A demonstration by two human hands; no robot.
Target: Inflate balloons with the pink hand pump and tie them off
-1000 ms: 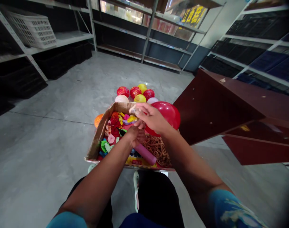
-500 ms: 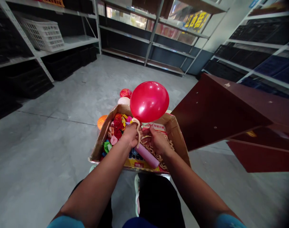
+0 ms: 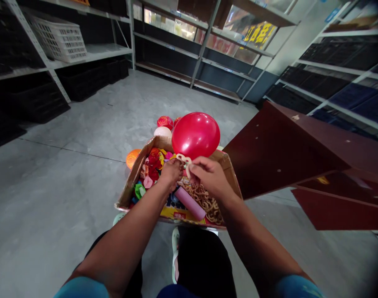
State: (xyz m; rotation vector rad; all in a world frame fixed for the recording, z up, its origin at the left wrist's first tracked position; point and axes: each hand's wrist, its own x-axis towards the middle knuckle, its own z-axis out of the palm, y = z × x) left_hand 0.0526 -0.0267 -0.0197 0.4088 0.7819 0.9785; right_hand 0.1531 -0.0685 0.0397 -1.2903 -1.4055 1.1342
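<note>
A blown-up red balloon (image 3: pixel 195 134) stands above an open cardboard box (image 3: pixel 133 176). My left hand (image 3: pixel 170 173) is closed round its neck from below. My right hand (image 3: pixel 209 176) pinches a pale rubber band (image 3: pixel 183 159) looped at the neck, right beside the left hand. Inside the box lie several flat coloured balloons (image 3: pixel 152 163), a pink tube (image 3: pixel 190 203) and a heap of tan rubber bands (image 3: pixel 207 200).
More blown-up balloons (image 3: pixel 164 126), red, pink and orange, lie on the concrete floor beyond the box. A dark red board (image 3: pixel 285 149) slants up on the right. Metal shelving lines the walls, with a white crate (image 3: pixel 56 37) at upper left. My legs are below the box.
The red balloon rose from behind my right hand to above the box. My right hand dropped into the band heap, then came up to the neck with a band.
</note>
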